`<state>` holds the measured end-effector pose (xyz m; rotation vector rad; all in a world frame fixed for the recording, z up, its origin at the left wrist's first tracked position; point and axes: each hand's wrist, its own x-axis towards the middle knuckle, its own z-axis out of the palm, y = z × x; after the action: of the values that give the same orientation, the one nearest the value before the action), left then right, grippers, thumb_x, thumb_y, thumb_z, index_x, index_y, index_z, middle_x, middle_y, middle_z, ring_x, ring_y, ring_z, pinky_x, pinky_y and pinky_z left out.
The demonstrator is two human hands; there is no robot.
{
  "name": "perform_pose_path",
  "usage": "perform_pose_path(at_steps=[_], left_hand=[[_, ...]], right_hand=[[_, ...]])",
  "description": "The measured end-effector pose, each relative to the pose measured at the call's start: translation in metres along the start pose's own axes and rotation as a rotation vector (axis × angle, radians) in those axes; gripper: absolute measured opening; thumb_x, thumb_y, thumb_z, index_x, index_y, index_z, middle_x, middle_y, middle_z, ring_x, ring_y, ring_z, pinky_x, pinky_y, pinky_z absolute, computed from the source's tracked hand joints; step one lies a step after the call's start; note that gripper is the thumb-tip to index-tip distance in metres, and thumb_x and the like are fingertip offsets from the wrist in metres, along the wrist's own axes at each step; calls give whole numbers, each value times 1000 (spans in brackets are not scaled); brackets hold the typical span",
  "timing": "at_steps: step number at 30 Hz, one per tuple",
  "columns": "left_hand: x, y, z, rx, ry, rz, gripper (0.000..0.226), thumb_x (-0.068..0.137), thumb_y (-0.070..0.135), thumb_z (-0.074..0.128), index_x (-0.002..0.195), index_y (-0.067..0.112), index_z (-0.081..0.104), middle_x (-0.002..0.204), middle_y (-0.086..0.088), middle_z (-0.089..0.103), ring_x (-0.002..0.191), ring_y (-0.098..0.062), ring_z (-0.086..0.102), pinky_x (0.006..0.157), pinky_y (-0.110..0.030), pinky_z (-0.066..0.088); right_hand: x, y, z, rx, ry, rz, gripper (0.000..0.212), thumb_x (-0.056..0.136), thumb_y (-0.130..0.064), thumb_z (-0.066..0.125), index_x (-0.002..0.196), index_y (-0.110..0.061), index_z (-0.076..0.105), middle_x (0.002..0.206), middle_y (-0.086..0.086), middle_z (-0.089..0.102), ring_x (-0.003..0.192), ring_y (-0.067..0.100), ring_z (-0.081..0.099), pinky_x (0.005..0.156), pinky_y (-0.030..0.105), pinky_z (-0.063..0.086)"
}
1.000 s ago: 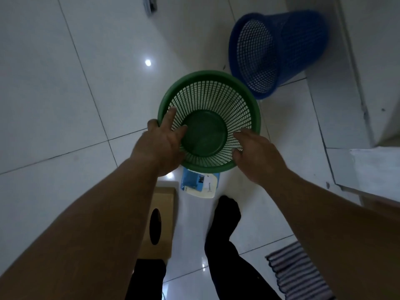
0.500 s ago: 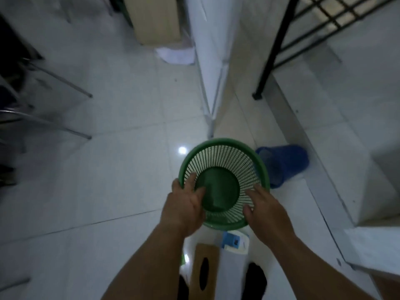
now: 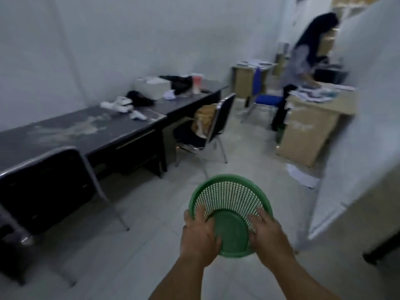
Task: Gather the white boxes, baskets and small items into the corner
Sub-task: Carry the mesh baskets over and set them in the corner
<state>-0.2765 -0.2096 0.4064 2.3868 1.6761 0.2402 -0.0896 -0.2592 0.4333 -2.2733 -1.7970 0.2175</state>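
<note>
Office room, pale tiled floor (image 3: 151,213). Nearest: green basket (image 3: 229,200) held above floor in front of body, mouth toward camera. Round plastic, slotted mesh wall, solid disc base, thick rim. Left hand (image 3: 200,241) grasps left rim, fingers curled inside. Right hand (image 3: 270,239) grasps right side likewise. Beyond, left: black chair (image 3: 43,187), long black desk (image 3: 86,128) with dusty top, white box (image 3: 152,87) on it. Far right: cardboard box (image 3: 307,131), person (image 3: 303,61).

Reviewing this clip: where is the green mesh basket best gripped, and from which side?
By its rim, one hand per side, from the near edge: the green mesh basket is round, wide and tilted mouth-up toward the wearer. The left hand and right hand grip it so, fingers inside.
</note>
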Motion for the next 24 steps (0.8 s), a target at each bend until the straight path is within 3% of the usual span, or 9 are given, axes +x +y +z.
perform_pose_path(at_steps=[6,11,14,18,24], left_hand=[[-109,-106,-56,-1,98,-323,55,87,56,48,135,28,44,159,-1,7,141,-45,10,107,-52,37],[-230,-218,-96,14,191,-588,52,87,56,48,131,28,45,159,-1,9,142,-45,8,110,-53,33],[-323,-289,-114,16,205,-762,52,87,56,49,131,29,44,159,0,8,143,-45,6,109,-52,34],[-463,-383,-141,22,213,-965,49,87,56,50,129,31,46,160,1,9,143,-45,7,109,-55,36],[-618,-465,-165,40,220,-1209,55,84,59,48,131,32,47,156,-1,23,138,-40,20,105,-50,41]], right_hand=[[-24,-133,13,38,-59,-400,37,92,-20,56,128,-18,61,147,4,43,120,29,50,90,34,49],[-76,-282,49,66,-136,-693,37,95,-27,54,131,-21,58,145,-2,45,123,24,50,96,31,45],[-129,-386,78,81,-258,-828,41,97,-34,50,136,-23,55,146,-4,46,129,19,47,102,29,41],[-225,-525,113,91,-458,-994,43,94,-41,51,134,-25,56,137,-2,55,123,19,52,97,27,42],[-343,-666,147,76,-674,-1187,45,90,-47,55,131,-29,57,135,-3,55,123,20,52,100,30,43]])
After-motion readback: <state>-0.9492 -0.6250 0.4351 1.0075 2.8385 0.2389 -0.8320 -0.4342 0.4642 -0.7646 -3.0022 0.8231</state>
